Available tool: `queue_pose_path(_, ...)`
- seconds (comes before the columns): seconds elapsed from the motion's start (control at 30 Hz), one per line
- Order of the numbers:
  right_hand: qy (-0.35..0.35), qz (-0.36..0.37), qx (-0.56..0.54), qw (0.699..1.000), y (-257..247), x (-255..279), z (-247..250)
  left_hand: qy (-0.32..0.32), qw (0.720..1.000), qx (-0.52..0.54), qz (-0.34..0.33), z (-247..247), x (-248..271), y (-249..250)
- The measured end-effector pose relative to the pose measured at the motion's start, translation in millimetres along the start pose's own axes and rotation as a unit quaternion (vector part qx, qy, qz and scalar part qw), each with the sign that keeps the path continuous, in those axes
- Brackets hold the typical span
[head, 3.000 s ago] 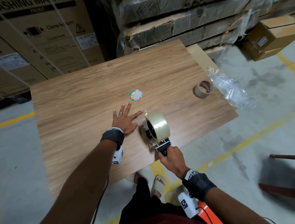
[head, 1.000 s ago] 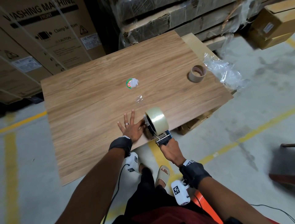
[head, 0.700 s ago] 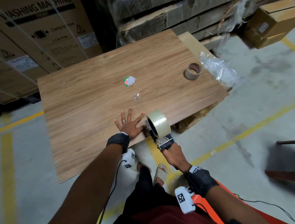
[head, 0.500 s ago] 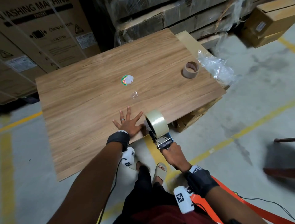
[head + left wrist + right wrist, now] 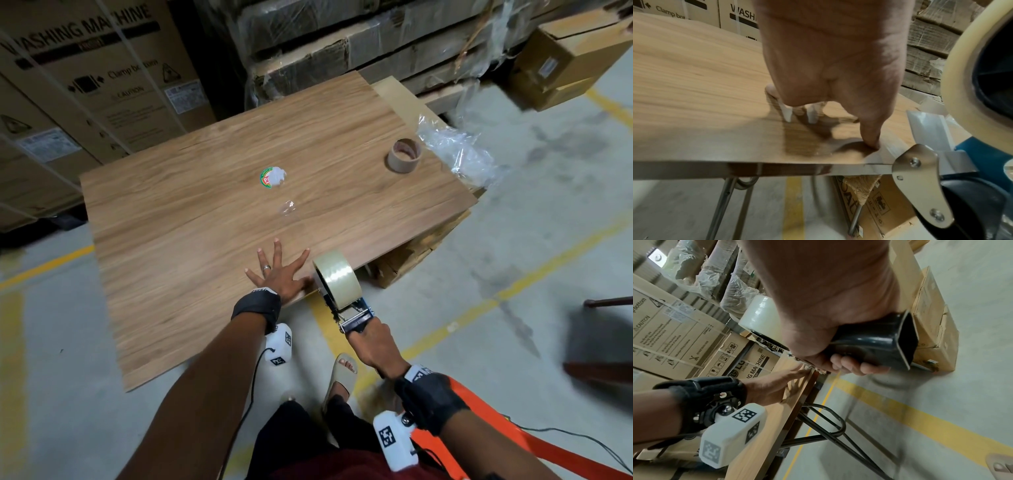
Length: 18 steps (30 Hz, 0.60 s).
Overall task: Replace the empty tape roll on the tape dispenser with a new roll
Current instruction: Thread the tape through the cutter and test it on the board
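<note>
New roll (image 5: 337,278) mounted on dispenser (image 5: 354,317) (empty core (image 5: 404,155) apart).

Soft, dim indoor light falls evenly across the head view; the counter (image 5: 212,219) shows a mild sheen and the cartons at the edges bend with wide-angle distortion. In the left wrist view the left hand (image 5: 830,56) looms large and soft-focused, casting a smeared shadow on the wood. The right wrist view is tilted, with the right hand (image 5: 828,305) blurred up close and the pale floor (image 5: 941,386) brighter.
</note>
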State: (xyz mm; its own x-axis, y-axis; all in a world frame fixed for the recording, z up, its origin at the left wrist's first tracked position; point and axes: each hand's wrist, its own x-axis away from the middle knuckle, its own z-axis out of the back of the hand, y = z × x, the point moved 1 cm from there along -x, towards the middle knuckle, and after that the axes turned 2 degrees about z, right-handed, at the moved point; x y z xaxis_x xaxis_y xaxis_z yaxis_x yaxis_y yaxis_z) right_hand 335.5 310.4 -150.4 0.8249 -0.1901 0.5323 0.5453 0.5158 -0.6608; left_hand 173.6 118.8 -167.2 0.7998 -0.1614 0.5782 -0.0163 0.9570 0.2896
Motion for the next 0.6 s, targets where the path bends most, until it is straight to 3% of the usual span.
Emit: queue_pose_path(0.6,0.005,-0.063,0.061,0.996,-15.7,6.5,-2.0,-0.039,0.999,-0.004,-0.020,11.0,2.1,-3.2)
